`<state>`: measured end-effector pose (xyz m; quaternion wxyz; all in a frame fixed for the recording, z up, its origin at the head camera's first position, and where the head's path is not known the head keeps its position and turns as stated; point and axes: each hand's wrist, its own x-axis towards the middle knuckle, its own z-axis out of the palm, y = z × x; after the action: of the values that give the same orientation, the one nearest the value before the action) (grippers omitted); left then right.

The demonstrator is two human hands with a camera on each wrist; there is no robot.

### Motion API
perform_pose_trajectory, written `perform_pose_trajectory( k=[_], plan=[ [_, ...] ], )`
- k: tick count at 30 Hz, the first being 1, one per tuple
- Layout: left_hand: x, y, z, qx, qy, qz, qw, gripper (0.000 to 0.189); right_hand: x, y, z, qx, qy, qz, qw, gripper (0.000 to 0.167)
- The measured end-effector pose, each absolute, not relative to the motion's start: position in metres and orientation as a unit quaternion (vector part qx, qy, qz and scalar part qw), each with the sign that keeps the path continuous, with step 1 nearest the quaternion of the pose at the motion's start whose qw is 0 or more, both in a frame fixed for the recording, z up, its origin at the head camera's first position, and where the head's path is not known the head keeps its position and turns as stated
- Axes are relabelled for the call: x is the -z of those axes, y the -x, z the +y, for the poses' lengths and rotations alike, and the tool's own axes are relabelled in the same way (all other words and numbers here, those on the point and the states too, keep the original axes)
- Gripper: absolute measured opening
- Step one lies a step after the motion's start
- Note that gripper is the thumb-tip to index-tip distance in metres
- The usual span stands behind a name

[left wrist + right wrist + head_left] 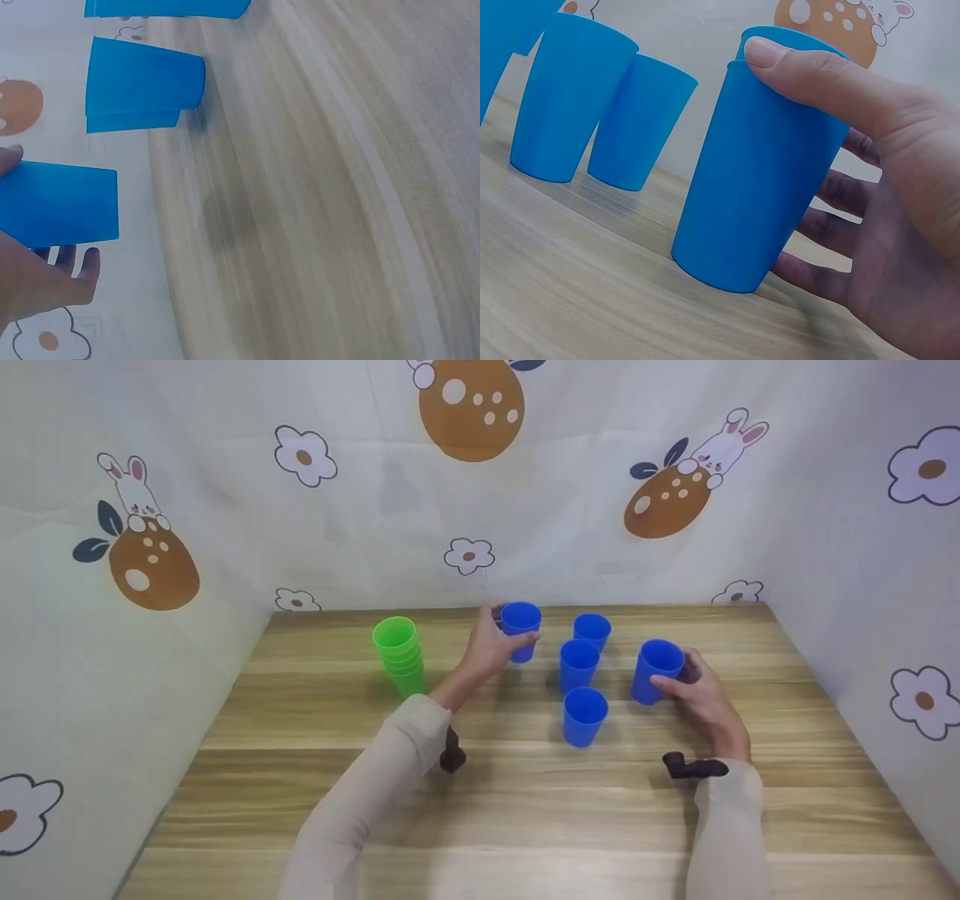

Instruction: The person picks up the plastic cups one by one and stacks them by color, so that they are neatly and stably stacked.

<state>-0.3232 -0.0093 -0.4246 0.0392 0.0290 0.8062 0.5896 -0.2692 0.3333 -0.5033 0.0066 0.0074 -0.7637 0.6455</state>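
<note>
My left hand (pixel 491 646) grips a blue cup (pixel 521 634) toward the back of the table. In the left wrist view that cup (pixel 60 202) hangs off the tabletop, fingers below it and thumb above. Over on the right, my right hand (pixel 701 690) holds another blue cup (pixel 657 673), mouth up. The right wrist view shows the thumb across the front of this cup (pixel 761 165) near its rim and the other fingers behind; its base is close to the tabletop. Between the hands stand three upright blue cups: back (pixel 592 628), middle (pixel 578 664) and front (pixel 583 718).
A stack of nested green cups (pixel 401 656) stands on the wooden table (pixel 525 825), left of my left forearm. Patterned cloth (pixel 375 525) walls off the table's back and both sides. A black wrist mount (pixel 694 766) juts from the right sleeve.
</note>
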Motion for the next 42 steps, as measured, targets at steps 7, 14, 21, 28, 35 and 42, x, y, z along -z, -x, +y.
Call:
perform_pose_trajectory(
  k=[7,14,21,28,35,42],
  plan=[
    [0.412,0.320,0.002,-0.590,-0.050,0.805,0.045,0.078,0.502,0.268,0.333,-0.630,-0.009,-0.776,0.005,0.053],
    [0.397,0.318,0.022,-0.587,-0.099,0.803,0.035,0.073,0.502,0.268,0.333,-0.624,-0.013,-0.780,0.027,0.053],
    [0.380,0.315,0.045,-0.592,-0.097,0.799,0.043,0.074,0.501,0.268,0.334,-0.627,-0.013,-0.779,0.020,0.049],
    [0.369,0.310,0.068,-0.596,-0.103,0.795,0.047,0.073,0.500,0.268,0.334,-0.621,-0.011,-0.784,0.013,0.054],
    [0.356,0.305,0.090,-0.600,-0.117,0.790,0.042,0.074,0.500,0.269,0.333,-0.626,-0.014,-0.779,0.016,0.057],
    [0.356,0.301,0.107,-0.601,-0.124,0.788,0.047,0.074,0.501,0.267,0.334,-0.624,-0.010,-0.781,0.002,0.056]
  ],
)
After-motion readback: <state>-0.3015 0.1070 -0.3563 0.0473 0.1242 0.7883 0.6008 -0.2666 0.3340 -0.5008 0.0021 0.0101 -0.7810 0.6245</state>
